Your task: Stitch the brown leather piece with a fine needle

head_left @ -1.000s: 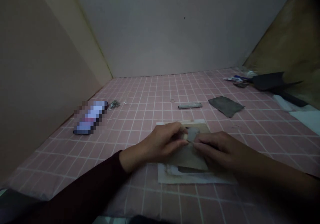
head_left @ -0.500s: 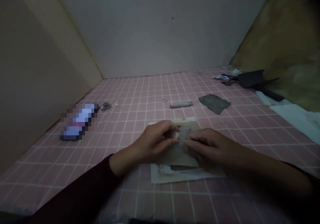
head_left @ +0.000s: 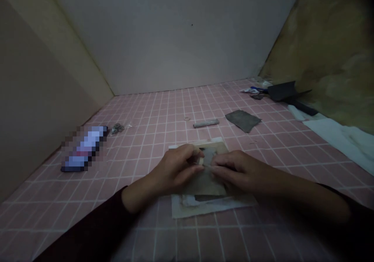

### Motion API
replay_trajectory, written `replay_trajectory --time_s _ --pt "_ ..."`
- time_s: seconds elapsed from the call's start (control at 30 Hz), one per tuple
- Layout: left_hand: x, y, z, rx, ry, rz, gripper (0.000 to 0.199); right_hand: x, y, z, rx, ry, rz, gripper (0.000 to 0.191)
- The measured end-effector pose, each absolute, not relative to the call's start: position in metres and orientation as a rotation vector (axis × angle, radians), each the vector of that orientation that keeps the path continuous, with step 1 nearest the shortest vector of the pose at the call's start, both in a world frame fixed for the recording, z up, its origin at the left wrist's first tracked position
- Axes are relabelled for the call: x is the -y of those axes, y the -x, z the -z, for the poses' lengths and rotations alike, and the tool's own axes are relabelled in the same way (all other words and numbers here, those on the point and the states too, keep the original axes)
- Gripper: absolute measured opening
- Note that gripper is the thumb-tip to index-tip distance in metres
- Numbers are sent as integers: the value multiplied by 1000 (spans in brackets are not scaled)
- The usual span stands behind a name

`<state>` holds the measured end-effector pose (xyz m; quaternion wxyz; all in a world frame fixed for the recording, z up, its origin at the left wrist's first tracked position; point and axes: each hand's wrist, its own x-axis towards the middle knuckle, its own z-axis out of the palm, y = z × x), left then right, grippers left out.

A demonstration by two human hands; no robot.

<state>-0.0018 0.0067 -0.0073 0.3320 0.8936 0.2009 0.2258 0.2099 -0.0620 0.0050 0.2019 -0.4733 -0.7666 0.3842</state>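
My left hand point(head_left: 180, 168) pinches a small pale ring-like piece point(head_left: 201, 161) between thumb and fingertips. Close by on the right, my right hand point(head_left: 235, 170) is closed, thumb against the fingers; what it grips is hidden. Beneath both hands lies a beige sheet point(head_left: 201, 184), with a greyish patch near its top. Under that, a larger white sheet of paper point(head_left: 181, 211) rests on the tablecloth, its surface smudged.
Beyond my hands are a pale ring point(head_left: 187, 118), a grey rod-like roll point(head_left: 206, 123) and a dark grey sheet point(head_left: 243, 121). A phone point(head_left: 84, 149) and small grey rings point(head_left: 117, 128) lie left. Far right are a black dustpan-like object point(head_left: 283, 91) and white cloth point(head_left: 336, 137).
The view has shifted slightly, so things on the table appear further left. Both hands keep almost the same pose over the beige sheet, the pale piece still in the left fingers.
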Motion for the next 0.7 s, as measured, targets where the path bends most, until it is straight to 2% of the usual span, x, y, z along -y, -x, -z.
replay_trajectory --time_s 0.1,0.17,0.27,0.43,0.5,0.63,0.7 --pt "-7 2 4 -590 -2292 -561 19 62 -207 5 2227 1331 -641 25" --pt "-7 3 4 -617 -2287 -553 21 62 -206 10 2246 1346 -500 22" --pt "-7 2 6 -620 -2289 -566 15 62 -206 8 2246 1380 -584 25" --pt "-7 2 9 -533 -2362 -599 14 60 -210 -5 2169 1325 -1091 30" --pt "-7 2 7 -553 -2330 -590 15 60 -209 -4 2183 1316 -994 29" --pt "-6 3 3 -613 -2273 -553 20 62 -207 5 2247 1326 -580 24" --pt "-6 3 3 -625 -2272 -554 19 63 -206 7 2254 1337 -525 23"
